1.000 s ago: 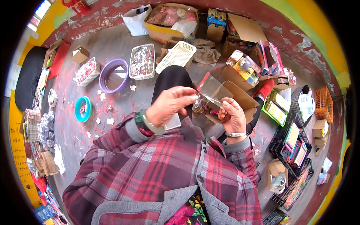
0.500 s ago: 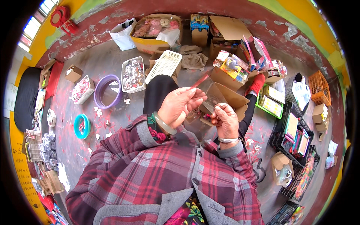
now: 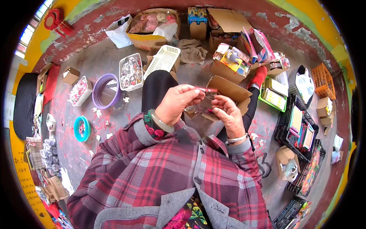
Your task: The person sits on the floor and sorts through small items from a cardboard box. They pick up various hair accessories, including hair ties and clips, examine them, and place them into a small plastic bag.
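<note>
My left hand [image 3: 174, 104] pinches a small clear plastic bag with a red strip [image 3: 207, 90] along its top. The strip lies nearly level, and the clear part is hard to make out against the things below. My right hand [image 3: 230, 116] is just right of the bag, its thumb and fingers apart and nothing plainly held. Below and beyond both hands, an open cardboard box [image 3: 233, 91] stands between my legs. Small packaged items [image 3: 193, 110] show beneath the hands, partly hidden.
At the left stand a purple basin [image 3: 100, 103], a teal bowl [image 3: 86, 129] and a white basket of wrapped pieces [image 3: 121, 78]. A cream basket [image 3: 167, 57] leans ahead. Black crates [image 3: 280, 133] and an orange crate [image 3: 318, 87] sit right. Red scraps litter the floor [image 3: 114, 124].
The red strip has swung from a slant to nearly level. My right hand has come off its pinch on the bag, its fingers now spread. The view has shifted slightly.
</note>
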The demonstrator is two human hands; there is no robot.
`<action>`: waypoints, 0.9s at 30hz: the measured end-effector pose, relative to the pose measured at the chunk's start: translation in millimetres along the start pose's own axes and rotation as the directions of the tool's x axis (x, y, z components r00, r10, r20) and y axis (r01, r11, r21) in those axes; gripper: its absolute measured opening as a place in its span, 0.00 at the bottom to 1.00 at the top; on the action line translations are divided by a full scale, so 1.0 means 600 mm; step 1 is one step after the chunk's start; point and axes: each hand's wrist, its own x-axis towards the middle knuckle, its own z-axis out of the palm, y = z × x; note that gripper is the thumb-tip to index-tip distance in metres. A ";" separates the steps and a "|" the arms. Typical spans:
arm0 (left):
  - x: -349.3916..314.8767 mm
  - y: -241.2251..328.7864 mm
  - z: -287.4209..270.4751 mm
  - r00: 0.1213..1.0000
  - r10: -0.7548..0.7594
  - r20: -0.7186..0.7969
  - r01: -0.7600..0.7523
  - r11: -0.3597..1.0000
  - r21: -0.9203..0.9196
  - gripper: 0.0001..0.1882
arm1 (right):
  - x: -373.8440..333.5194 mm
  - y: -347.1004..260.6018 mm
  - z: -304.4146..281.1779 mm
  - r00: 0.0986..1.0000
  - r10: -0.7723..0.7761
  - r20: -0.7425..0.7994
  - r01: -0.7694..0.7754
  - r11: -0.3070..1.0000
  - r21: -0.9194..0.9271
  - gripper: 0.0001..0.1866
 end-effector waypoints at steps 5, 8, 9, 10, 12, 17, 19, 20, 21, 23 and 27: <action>-0.013 -0.005 0.019 0.994 0.005 0.109 -0.049 0.912 0.408 0.09 | -0.007 -0.027 0.017 0.996 -0.086 -0.006 0.085 0.993 -0.081 0.13; -0.015 -0.011 0.016 0.992 0.034 0.125 -0.090 0.872 0.481 0.08 | -0.008 -0.024 0.020 0.973 -0.229 0.000 0.221 0.938 -0.269 0.06; -0.016 -0.011 0.015 0.991 0.038 0.126 -0.096 0.863 0.496 0.08 | -0.008 -0.023 0.022 0.955 -0.297 0.008 0.282 0.894 -0.348 0.04; -0.016 -0.012 0.016 0.993 0.029 0.116 -0.083 0.869 0.488 0.07 | -0.008 -0.022 0.024 0.956 -0.295 -0.004 0.277 0.903 -0.328 0.03; -0.016 -0.013 0.018 0.995 0.013 0.096 -0.057 0.880 0.472 0.07 | -0.008 -0.022 0.028 0.943 -0.334 0.015 0.318 0.884 -0.342 0.03; -0.005 -0.036 0.002 0.984 0.131 0.123 -0.177 0.825 0.536 0.08 | -0.009 -0.027 0.039 0.913 -0.401 0.076 0.397 0.825 -0.402 0.03; -0.004 -0.041 0.001 0.973 0.177 0.148 -0.229 0.821 0.523 0.09 | -0.009 -0.028 0.043 0.893 -0.438 0.103 0.437 0.790 -0.430 0.03; -0.005 -0.041 0.004 0.969 0.197 0.149 -0.246 0.825 0.508 0.10 | -0.010 -0.028 0.045 0.888 -0.449 0.103 0.444 0.773 -0.454 0.03; -0.007 -0.041 0.007 0.965 0.217 0.149 -0.263 0.829 0.494 0.10 | -0.011 -0.030 0.046 0.882 -0.460 0.104 0.450 0.755 -0.478 0.03; -0.012 -0.033 0.014 0.980 0.158 0.120 -0.199 0.812 0.548 0.11 | -0.012 -0.034 0.049 0.854 -0.503 0.132 0.486 0.680 -0.549 0.03; -0.020 -0.030 0.013 0.976 0.159 0.148 -0.218 0.714 0.666 0.12 | -0.012 -0.032 0.052 0.783 -0.580 0.223 0.550 0.480 -0.683 0.04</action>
